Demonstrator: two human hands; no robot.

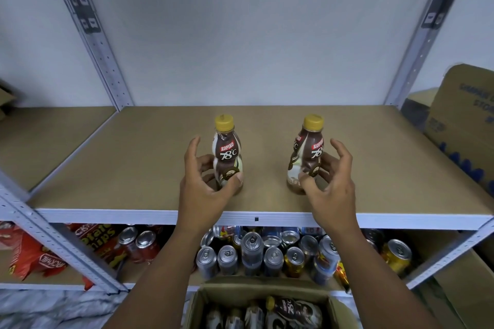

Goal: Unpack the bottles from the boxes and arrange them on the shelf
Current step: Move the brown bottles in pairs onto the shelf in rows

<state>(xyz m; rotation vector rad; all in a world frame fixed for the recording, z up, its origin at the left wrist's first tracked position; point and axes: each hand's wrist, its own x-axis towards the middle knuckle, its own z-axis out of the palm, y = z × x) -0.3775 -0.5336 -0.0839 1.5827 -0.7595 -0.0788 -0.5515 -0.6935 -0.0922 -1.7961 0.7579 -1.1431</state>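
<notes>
Brown fibreboard shelf (149, 157) holds both upright, well apart: my left hand (203, 186) loosely grips the left yellow-capped brown-and-cream plastic bottle (227, 152), and my right hand (334, 186) cups the right yellow-capped bottle (307, 151). More lie straight below me, in the open cardboard box (227, 286) between my forearms.

1. Silver drink cans (252, 254) stand packed together near, below centre, with their tops up.
2. A gold can (397, 255) stands to their right, a little apart.
3. Two red cans (139, 244) stand side by side left of the silver ones.
4. A potato chips bag (99, 238) sits just left of the red cans.
5. Red snack bags (32, 254) lie further left.
6. Crumpled grey plastic sheeting (53, 307) fills the near-left corner.
7. A pale wall (254, 35) spans the far side.
</notes>
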